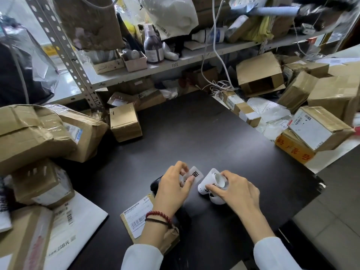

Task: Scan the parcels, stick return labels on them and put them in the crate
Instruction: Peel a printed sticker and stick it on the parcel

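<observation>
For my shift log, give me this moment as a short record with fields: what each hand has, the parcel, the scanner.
left hand: pinches a white return label with a black character on it
right hand: holds the label roll
parcel: small cardboard box with a barcode slip, under the left wrist
scanner: black, partly hidden by the left hand
table: dark, with cardboard boxes around its edges
</observation>
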Motion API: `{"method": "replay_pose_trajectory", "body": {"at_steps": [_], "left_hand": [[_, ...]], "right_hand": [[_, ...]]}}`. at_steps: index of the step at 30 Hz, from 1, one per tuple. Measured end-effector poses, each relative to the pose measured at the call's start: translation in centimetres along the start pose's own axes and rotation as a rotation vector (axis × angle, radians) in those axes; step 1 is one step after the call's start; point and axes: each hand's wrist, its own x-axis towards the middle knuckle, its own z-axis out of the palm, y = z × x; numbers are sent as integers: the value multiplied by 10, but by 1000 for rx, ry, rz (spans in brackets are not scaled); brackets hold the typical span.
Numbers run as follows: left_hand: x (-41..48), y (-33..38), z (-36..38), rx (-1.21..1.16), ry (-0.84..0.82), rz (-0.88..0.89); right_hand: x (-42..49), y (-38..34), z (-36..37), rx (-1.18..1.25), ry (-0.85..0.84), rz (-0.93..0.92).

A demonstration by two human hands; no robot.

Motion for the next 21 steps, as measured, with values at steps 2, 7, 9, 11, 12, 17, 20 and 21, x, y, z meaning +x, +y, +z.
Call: {"method": "replay_pose_trajectory", "body": {"at_steps": [2,7,9,11,12,17,20,21], "left_hand": [[-7,-5,-11,3,33,-48],[-36,-15,-43,34,108,-179],[-51,-18,-55,22,136,-242],[-70,-19,-62,-23,145,-336],[-79,-19,-64,-37,145,-381],[-124,-17,-67,-15,102,-513],[-135,-10,-65,53,78,-580],[-135,-7,-64,110,84,-602]], "right_hand": [[-2,-2,3,31,-4,-16],[-11,-24,10,127,233,-221],[-16,-37,11,269,250,-315],[-23,-49,14,383,157,-366],[-27,-53,17,415,110,-388],[-46,-69,38,437,-117,-435],[-52,-71,48,387,-233,-437],[-53,-72,51,365,-268,-442]]}}
